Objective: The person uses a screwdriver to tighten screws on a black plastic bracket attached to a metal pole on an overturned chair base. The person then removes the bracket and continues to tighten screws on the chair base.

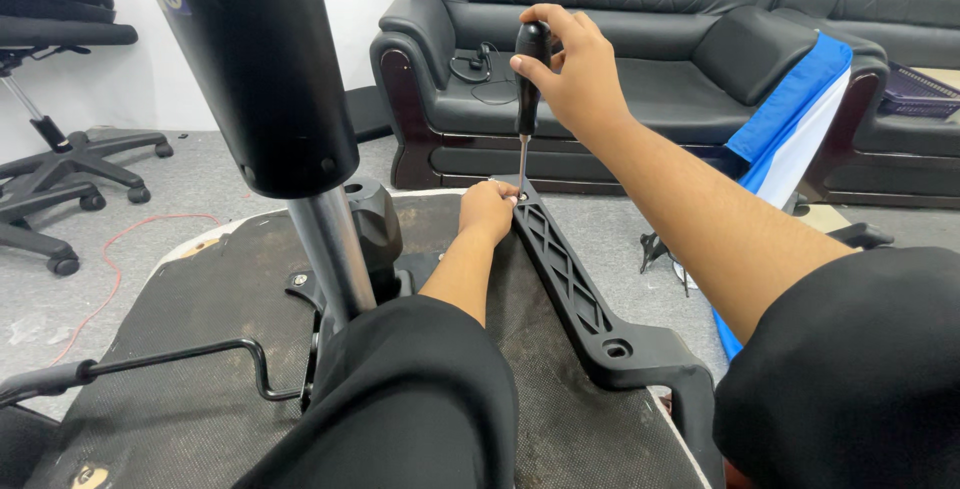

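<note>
Two hands: both at the far end of an upturned chair seat, working on its armrest bracket.
Surface: seat underside (200, 349), dark woven fabric, slightly worn at the left rim; it fills the lower view.
Room: grey floor, white wall at the back, black leather sofa (600, 49) straight ahead, a second one to the right.
Right hand (570, 69): closed around the black handle of a screwdriver (527, 99), held upright; the tip sits at a hole in the bracket's far end.
Left hand (487, 211): fingers curled, resting on the seat and touching the bracket's far end just beside the tip; whether it grips anything, cannot tell.
Bracket (565, 269): black plastic, lattice-ribbed, lying diagonally along the seat's right side; a second hole shows near its close end.
Obstructions: gas cylinder (260, 69) rises large at near left and hides part of the mechanism (375, 224); lever (170, 359) runs out to the lower left.
Around: office chair (60, 149) at far left, red cable (120, 259) on the floor, blue and white cloth (795, 119) draped off the sofa, cables on the sofa cushion.
Edges: seat's far rim lies right at the hands; open floor between it and the sofa.
</note>
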